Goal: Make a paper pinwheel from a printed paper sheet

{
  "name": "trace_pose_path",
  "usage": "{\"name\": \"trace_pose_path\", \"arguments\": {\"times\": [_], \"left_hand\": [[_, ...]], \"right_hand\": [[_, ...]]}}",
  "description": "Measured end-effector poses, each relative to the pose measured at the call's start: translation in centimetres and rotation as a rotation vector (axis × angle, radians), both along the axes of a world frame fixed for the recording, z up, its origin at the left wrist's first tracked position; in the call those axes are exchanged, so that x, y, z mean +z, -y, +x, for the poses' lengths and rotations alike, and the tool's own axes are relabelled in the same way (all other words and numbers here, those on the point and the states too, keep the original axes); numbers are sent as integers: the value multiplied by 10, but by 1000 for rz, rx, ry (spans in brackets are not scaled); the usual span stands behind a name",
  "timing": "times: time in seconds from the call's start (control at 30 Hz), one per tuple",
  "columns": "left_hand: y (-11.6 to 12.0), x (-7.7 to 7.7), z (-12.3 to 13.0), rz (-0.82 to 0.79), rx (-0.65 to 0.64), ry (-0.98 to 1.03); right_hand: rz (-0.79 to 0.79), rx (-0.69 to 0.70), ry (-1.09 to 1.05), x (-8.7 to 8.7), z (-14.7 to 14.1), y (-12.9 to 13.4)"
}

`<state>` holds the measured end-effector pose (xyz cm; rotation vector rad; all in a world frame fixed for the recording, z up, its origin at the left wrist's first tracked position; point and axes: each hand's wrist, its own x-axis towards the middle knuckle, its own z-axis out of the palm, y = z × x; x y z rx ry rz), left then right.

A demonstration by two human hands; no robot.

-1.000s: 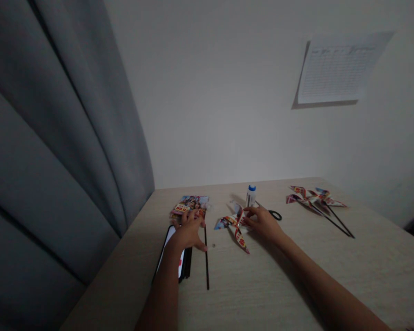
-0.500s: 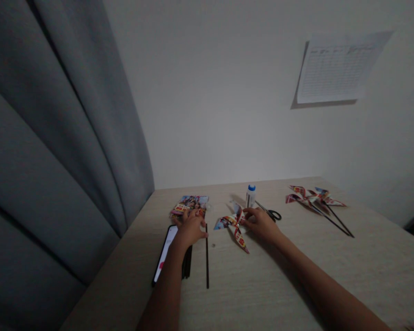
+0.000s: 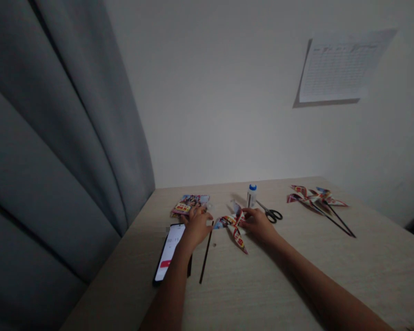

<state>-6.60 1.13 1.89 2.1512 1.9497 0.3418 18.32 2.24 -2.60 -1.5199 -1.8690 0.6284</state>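
My left hand (image 3: 197,225) has its thumb and fingertips at the upper end of a thin dark stick (image 3: 206,255), which slants over the table. The exact contact on the stick is hard to see. My right hand (image 3: 258,224) pinches the right side of a paper pinwheel (image 3: 235,224), made of printed, colourful paper with pointed, folded blades. The pinwheel's right part is hidden by my fingers. More dark sticks (image 3: 189,266) lie partly covered by my left forearm.
Beyond my left hand is a stack of printed paper (image 3: 191,202); a lit phone (image 3: 167,253) lies beside my left forearm. A blue-capped glue bottle (image 3: 251,196) stands behind my right hand, near scissors (image 3: 272,215). Two pinwheels on sticks (image 3: 315,197) lie far right. A small bit (image 3: 214,245) lies centrally.
My left hand has shifted right, towards the pinwheel. The stick's top has swung right with it and its lower end left, so it now slants. My right hand stays at the pinwheel.
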Motion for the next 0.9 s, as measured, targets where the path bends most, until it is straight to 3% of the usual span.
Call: {"name": "trace_pose_path", "arguments": {"times": [0.33,0.73,0.9], "left_hand": [[-1,-15,32,145,-6,157],[4,-5,43,168,-9,269],[3,-5,40,162,-25,276]], "right_hand": [[79,26,-91,-8,-3,-3],[107,2,6,0,-5,3],[121,10,15,-5,-4,0]]}}
